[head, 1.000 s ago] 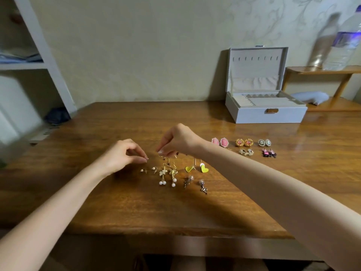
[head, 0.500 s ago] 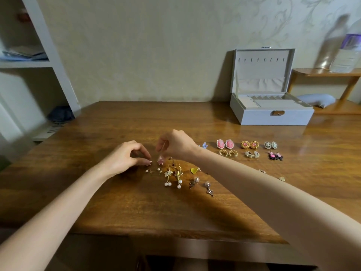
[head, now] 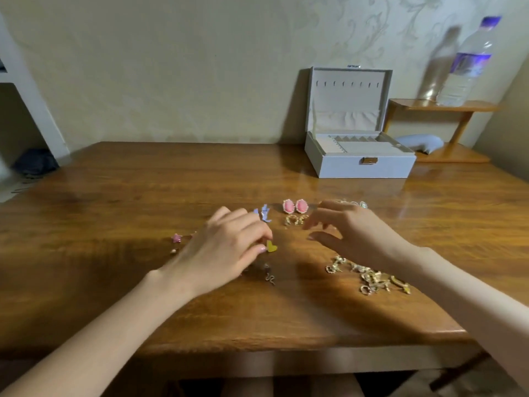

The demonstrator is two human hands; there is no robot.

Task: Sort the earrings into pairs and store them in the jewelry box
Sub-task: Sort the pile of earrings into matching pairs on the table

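Your left hand (head: 229,247) pinches the yellow heart earring (head: 272,247) on the counter (head: 143,196); your right hand (head: 352,233) hovers slack-fingered and empty to its right, near the pink earrings (head: 294,206). The jewelry box (head: 360,167) stands open behind.

Left hand (head: 229,247) covers loose earrings left of yellow heart earring (head: 271,247); grip on it unclear. Right hand (head: 352,233), right of heart, blurred, hides most of paired earrings (head: 363,204). Gold pile (head: 369,277): pieces indistinguishable.
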